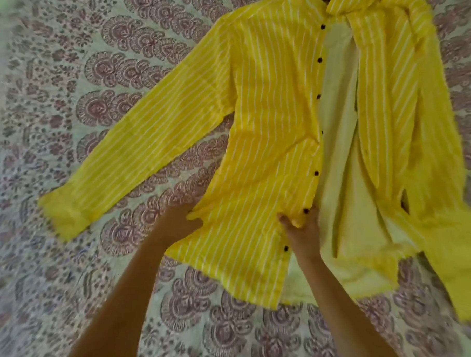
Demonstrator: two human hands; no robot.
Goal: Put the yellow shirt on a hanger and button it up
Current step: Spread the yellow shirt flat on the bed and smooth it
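Evidently smoothing: right hand (302, 231) pinched the open yellow shirt (273, 99) lower centre; left hand (179, 224), fingers hidden, perhaps held it; hanger looked next.

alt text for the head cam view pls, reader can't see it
A yellow striped shirt lies unbuttoned and spread open on a patterned bedspread. The right hand pinches its dark-buttoned front edge near the hem, while the left hand reaches the same panel's outer edge, partly hidden under cloth.
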